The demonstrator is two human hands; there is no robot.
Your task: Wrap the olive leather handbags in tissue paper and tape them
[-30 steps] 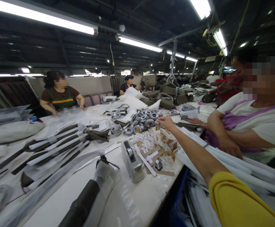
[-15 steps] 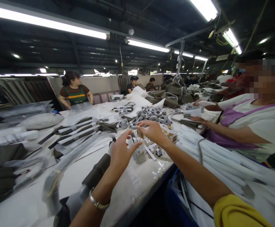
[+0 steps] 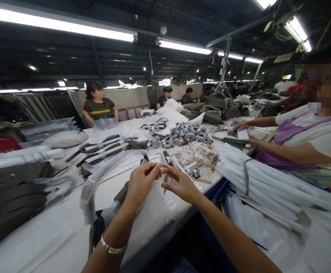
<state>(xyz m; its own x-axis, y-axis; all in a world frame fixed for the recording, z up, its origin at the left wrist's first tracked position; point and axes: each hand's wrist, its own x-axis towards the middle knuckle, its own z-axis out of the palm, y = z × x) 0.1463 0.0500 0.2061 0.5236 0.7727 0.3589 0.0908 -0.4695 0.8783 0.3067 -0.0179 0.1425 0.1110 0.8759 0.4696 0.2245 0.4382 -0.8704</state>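
Note:
My left hand, with a silver bangle at its wrist, is closed in a pinch above the white table. What its fingertips grip is too small to make out. Fingertip to fingertip with it, my right hand is curled round a small, thin tan piece, perhaps a tag, that points downward. Just beyond the hands stands a clear and grey roll. Left of my left hand lie a dark olive padded part and a plastic-wrapped bag handle.
Cardboard and paper scraps lie heaped beyond my right hand, with grey rings behind. A bundle of white tubes rests at the right. Olive bags lie at the left. A co-worker in a purple apron handles pieces at the right.
My hands have come together and down, fingertips now meeting round the tan piece. The clear plastic thing between them is no longer seen there. The view has turned slightly left.

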